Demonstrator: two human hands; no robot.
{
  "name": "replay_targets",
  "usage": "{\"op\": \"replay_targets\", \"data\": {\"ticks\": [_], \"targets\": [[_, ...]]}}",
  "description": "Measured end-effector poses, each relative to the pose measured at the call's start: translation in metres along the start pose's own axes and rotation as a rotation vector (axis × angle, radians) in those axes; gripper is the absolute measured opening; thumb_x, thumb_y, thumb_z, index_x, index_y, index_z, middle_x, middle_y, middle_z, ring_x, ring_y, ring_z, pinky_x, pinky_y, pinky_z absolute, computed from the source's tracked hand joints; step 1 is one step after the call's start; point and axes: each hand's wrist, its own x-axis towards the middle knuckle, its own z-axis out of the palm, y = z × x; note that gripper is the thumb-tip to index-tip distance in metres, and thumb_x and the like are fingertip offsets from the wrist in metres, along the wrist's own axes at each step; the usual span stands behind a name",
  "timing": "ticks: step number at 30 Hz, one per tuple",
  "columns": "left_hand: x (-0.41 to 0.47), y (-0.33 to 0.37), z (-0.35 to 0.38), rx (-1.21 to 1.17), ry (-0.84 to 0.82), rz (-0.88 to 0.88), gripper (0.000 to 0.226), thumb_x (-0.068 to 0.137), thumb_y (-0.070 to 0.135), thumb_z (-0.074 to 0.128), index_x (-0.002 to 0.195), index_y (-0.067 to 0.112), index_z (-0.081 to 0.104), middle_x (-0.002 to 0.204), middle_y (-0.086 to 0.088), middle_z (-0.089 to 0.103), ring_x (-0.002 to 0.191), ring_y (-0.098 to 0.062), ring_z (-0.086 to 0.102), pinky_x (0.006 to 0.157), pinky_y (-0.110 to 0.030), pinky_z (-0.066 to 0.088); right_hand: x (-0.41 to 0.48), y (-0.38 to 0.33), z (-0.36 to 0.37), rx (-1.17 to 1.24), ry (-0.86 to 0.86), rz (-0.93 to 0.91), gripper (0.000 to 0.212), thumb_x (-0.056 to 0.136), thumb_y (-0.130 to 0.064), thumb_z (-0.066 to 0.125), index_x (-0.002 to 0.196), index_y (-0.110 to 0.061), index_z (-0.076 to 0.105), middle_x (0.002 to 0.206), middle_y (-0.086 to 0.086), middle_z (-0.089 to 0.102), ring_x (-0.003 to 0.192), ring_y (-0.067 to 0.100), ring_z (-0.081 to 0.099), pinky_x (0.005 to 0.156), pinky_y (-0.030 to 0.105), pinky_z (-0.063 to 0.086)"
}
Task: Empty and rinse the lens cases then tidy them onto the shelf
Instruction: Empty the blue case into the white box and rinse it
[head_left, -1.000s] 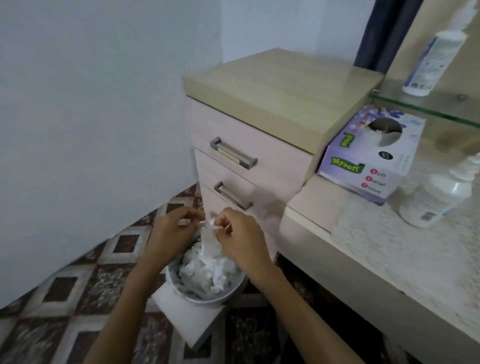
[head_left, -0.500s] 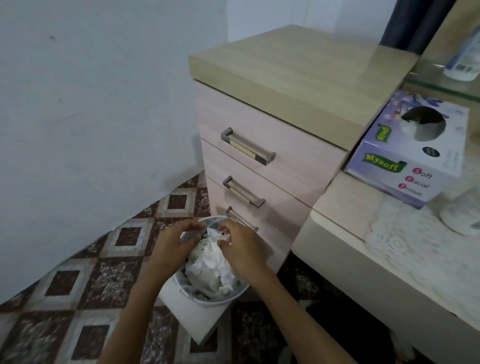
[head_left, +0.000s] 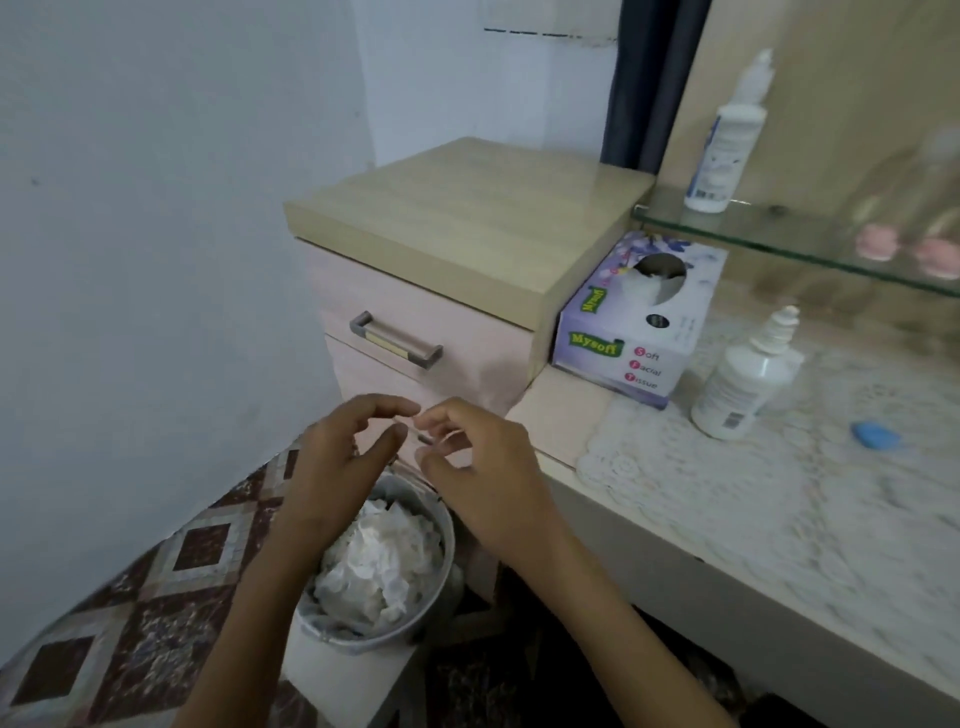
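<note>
My left hand and my right hand hover side by side above a grey waste bin stuffed with crumpled white tissue. Their fingers are loosely curled, fingertips close together, and I see nothing held in either. A blue lens case lies on the lace-covered dressing table at the right. Blurred pink lens case parts sit on the glass shelf above it.
A drawer cabinet stands behind the bin. A Mysoft tissue box and a white solution bottle are on the table; another bottle stands on the shelf. White wall at left, tiled floor below.
Both hands let go of the tissue piece and lifted up out of the bin. The view swung up and right, bringing the table, blue case and shelf into sight.
</note>
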Motion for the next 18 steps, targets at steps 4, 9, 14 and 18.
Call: {"op": "replay_targets", "data": {"ticks": [4,9,14,18], "targets": [[0.008,0.053,0.021,-0.071,-0.005,0.101,0.018,0.086,0.022,0.057,0.1,0.024,0.069,0.1,0.018,0.069,0.098,-0.006,0.064,0.09,-0.029,0.05,-0.017,-0.006,-0.052,-0.029,0.105,-0.034,0.016,0.083,-0.008,0.066,0.096,-0.017,0.068,0.096,-0.004,0.068,0.085,0.008,0.061,0.076,0.017,0.049],[0.01,0.117,0.072,-0.163,-0.154,0.173,0.019,0.084,0.02,0.058,0.098,0.025,0.069,0.098,0.019,0.069,0.094,-0.003,0.064,0.082,-0.021,0.049,-0.048,0.0,-0.13,-0.06,0.211,0.04,0.016,0.083,-0.01,0.067,0.087,-0.025,0.067,0.092,-0.011,0.068,0.081,0.004,0.06,0.064,0.009,0.042],[0.003,0.168,0.139,-0.282,-0.332,0.191,0.02,0.082,0.015,0.059,0.096,0.024,0.07,0.095,0.015,0.071,0.088,-0.002,0.065,0.081,-0.017,0.048,-0.087,0.021,-0.207,-0.201,0.348,0.107,0.012,0.082,-0.016,0.069,0.086,-0.027,0.069,0.088,-0.016,0.068,0.078,0.001,0.061,0.068,0.015,0.047],[-0.003,0.193,0.189,-0.311,-0.428,0.237,0.018,0.084,0.015,0.061,0.098,0.022,0.069,0.099,0.009,0.07,0.092,-0.004,0.064,0.085,-0.026,0.052,-0.116,0.042,-0.252,-0.296,0.431,0.186,0.015,0.081,-0.017,0.071,0.089,-0.03,0.068,0.093,-0.017,0.067,0.082,0.002,0.06,0.069,0.021,0.048]]}}
